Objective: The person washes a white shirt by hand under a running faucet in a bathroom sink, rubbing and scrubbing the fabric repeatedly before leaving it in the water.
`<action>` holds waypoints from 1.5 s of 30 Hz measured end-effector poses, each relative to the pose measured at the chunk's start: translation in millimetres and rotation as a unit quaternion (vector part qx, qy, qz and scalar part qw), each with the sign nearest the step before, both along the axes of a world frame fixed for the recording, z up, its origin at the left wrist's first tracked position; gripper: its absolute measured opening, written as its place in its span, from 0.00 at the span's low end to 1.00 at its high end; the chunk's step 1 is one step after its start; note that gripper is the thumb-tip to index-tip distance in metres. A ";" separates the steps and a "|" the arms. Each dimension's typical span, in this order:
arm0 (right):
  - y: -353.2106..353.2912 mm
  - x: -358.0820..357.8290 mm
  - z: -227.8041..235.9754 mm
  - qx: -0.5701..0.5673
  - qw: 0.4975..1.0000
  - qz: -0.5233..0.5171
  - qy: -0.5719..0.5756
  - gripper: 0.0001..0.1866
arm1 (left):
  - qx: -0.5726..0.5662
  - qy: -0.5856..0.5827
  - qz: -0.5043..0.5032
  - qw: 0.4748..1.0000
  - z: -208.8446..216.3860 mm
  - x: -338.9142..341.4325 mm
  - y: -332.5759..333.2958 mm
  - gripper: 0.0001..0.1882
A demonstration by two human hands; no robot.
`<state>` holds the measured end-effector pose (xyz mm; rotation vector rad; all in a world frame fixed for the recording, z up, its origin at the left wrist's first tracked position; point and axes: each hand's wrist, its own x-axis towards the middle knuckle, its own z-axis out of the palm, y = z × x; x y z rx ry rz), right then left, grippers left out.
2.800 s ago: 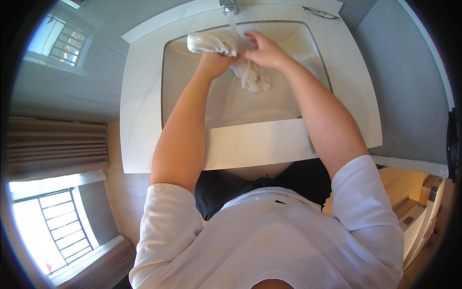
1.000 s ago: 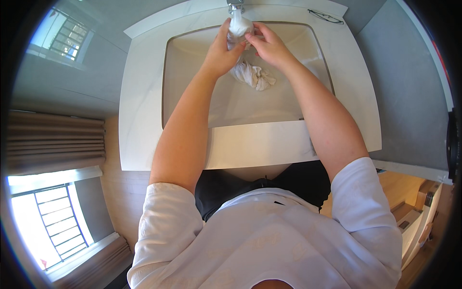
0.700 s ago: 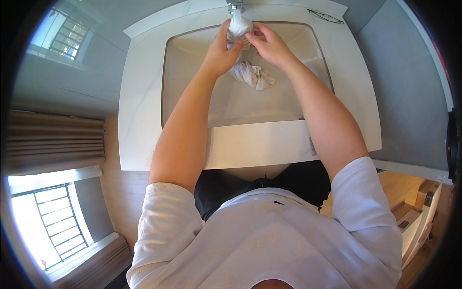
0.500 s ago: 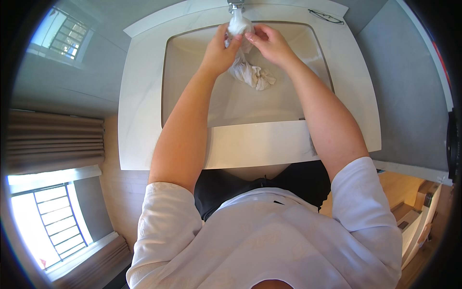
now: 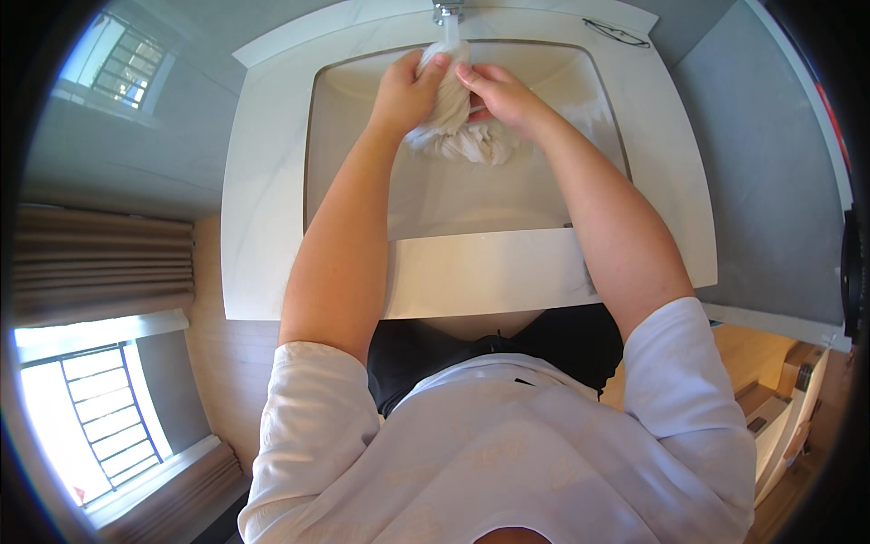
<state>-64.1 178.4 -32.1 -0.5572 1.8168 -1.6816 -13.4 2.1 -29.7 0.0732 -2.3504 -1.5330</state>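
A wet white cloth (image 5: 450,107) hangs under the running faucet (image 5: 447,13), and the water stream lands on its upper end. My left hand (image 5: 408,89) grips the cloth's left side, thumb on top. On the other side my right hand (image 5: 504,94) pinches it with the thumb near its upper edge, fingers partly hidden behind. The cloth's lower part lies bunched in the sink basin (image 5: 349,145). What sort of garment or towel it is cannot be made out.
Eyeglasses (image 5: 616,34) lie on the back right of the white marbled countertop (image 5: 671,172). The counter's front ledge (image 5: 489,272) runs between my forearms and my body. A grey wall panel (image 5: 766,181) stands to the right; a brown curtain (image 5: 104,265) hangs at the left.
Both hands have shifted slightly on the cloth. Its upper end, a rounded bundle before, is now stretched longer, and the lower part has spread wider and to the left.
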 end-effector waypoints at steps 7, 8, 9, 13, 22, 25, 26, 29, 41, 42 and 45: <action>0.6 3.7 2.8 0.008 0.999 -0.010 -0.050 0.30 | -0.078 0.003 0.038 0.996 -0.4 -1.7 1.6 0.25; 0.6 4.1 3.1 0.000 0.998 -0.012 -0.057 0.28 | -0.091 0.005 0.042 0.995 0.0 -1.9 1.8 0.26; 0.3 5.1 3.8 -0.009 0.998 -0.013 -0.065 0.27 | -0.104 0.007 0.045 0.994 -0.6 -2.2 1.9 0.26; 0.8 6.2 7.0 -0.086 0.989 -0.015 -0.116 0.27 | 0.102 -0.023 0.013 0.994 6.1 1.1 8.2 0.27; 9.2 -11.3 7.3 -0.127 0.979 -0.050 -0.150 0.26 | 0.286 -0.153 -0.062 0.944 18.8 14.0 16.7 0.27; 7.6 -6.5 7.0 -0.041 0.993 -0.069 -0.092 0.28 | 0.265 -0.102 -0.072 0.956 5.8 11.7 15.7 0.24; 6.1 -5.0 7.4 0.007 0.996 -0.070 -0.058 0.29 | 0.268 -0.096 -0.074 0.956 1.6 12.0 16.4 0.24; 4.9 -3.0 9.0 0.091 0.992 -0.085 -0.026 0.30 | 0.261 -0.112 -0.070 0.956 1.6 9.9 19.7 0.26; 16.5 -18.0 6.1 -0.011 0.977 -0.151 -0.150 0.14 | 0.244 -0.137 -0.006 0.960 2.8 3.3 16.0 0.22; 18.4 -19.4 5.2 -0.033 0.973 -0.151 -0.172 0.14 | 0.254 -0.139 -0.001 0.957 5.4 3.1 17.5 0.22; 17.5 -20.4 2.0 -0.121 0.958 -0.178 -0.188 0.12 | 0.347 -0.128 -0.024 0.929 10.5 5.2 24.9 0.22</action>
